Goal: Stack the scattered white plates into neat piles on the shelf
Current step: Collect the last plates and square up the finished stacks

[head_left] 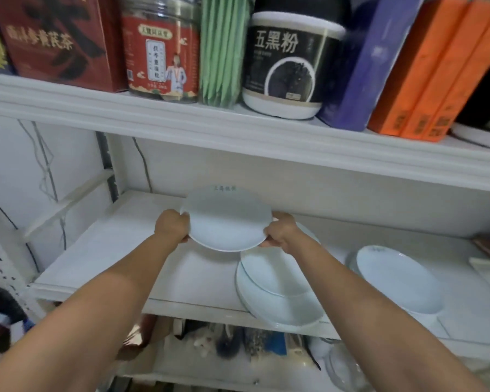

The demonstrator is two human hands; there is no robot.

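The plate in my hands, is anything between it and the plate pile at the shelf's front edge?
Nothing visible. The plate is held just behind the pile; only your right forearm crosses its rim.

1. Centre: held plate [227,222], white, faint dark lettering along its top rim.
2. Lower right: other plates [277,298], white; shelf [119,250], white.
3. Top left: carton [51,38], dark red, gold characters.
4. Top middle: sticks [222,52], green; tub [289,66], black and white.
5. Top right: boxes [436,75], orange.
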